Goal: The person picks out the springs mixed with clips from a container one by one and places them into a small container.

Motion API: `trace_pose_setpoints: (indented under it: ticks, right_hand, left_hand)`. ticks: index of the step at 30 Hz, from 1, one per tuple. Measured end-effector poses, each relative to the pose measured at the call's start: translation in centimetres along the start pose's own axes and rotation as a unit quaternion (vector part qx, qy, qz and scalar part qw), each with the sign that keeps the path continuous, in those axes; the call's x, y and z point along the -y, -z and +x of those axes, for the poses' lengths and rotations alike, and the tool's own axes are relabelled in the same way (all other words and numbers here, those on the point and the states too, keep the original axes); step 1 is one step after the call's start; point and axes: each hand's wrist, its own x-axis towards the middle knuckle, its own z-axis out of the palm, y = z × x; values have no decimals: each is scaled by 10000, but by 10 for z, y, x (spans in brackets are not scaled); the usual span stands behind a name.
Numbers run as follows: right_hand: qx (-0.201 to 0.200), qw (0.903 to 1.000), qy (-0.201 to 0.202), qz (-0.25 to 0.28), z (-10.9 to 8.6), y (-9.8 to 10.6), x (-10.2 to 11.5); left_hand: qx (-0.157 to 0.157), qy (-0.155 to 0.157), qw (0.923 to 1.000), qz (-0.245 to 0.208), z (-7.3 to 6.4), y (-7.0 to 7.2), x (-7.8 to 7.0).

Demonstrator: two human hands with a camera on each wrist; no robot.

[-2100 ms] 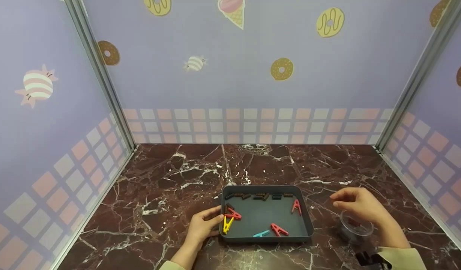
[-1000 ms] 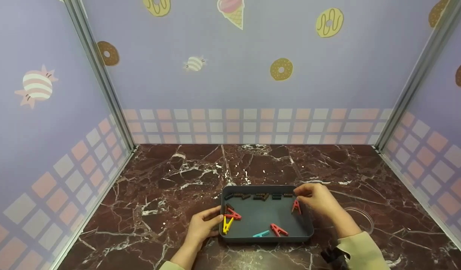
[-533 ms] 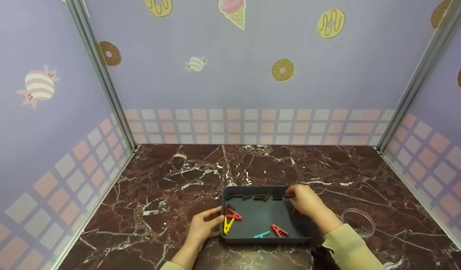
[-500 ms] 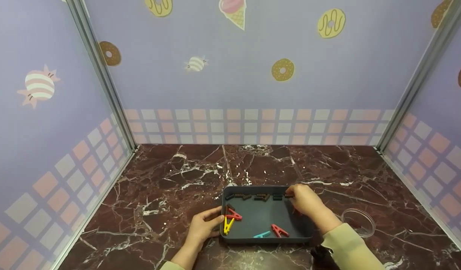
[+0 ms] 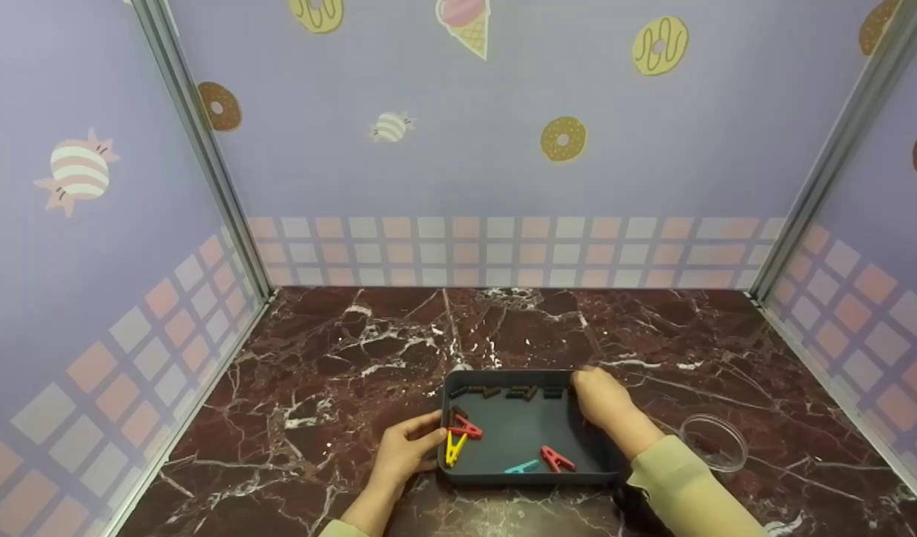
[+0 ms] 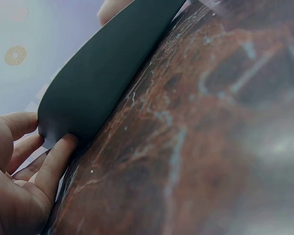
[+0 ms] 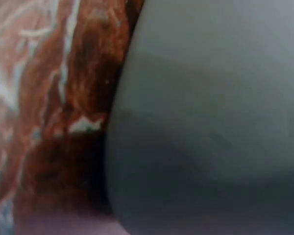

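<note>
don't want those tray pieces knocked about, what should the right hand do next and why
Probably lift the right hand straight up. It is down at the far right corner of the dark grey rectangular plastic-looking tray, just beside small dark cylinders, so a sideways move might nudge them. Its fingertips are hidden; lifting should show whether they hold anything.

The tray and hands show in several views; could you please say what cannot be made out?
Head view: fingertips of the right hand and anything they hold, hidden by its back.
Head view: contents of the clear container, too small.
Left wrist view: contents of the tray, hidden by its wall.
</note>
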Motion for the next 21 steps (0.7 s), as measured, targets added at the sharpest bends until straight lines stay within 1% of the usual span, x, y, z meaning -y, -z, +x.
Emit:
trace_pose_setpoints:
  ticks: [6,15,18,21]
  right_hand:
    - [-2,9999,43,-125,0,-4,-1]
    - [-277,9989,316,-184,-2,-6,-2]
    - [-260,9991,321,-62,-2,-5,-3]
    - [-137,9993,243,237,-1,-3,-4]
  left_hand:
    - [38,-6,10000,-41,-1,1,-1]
    - [75,-57,9999,-112,0,1,1]
    - [98,-45,9999,-99,0,1,2]
    - [126,-49,9999,-82,1,1,2]
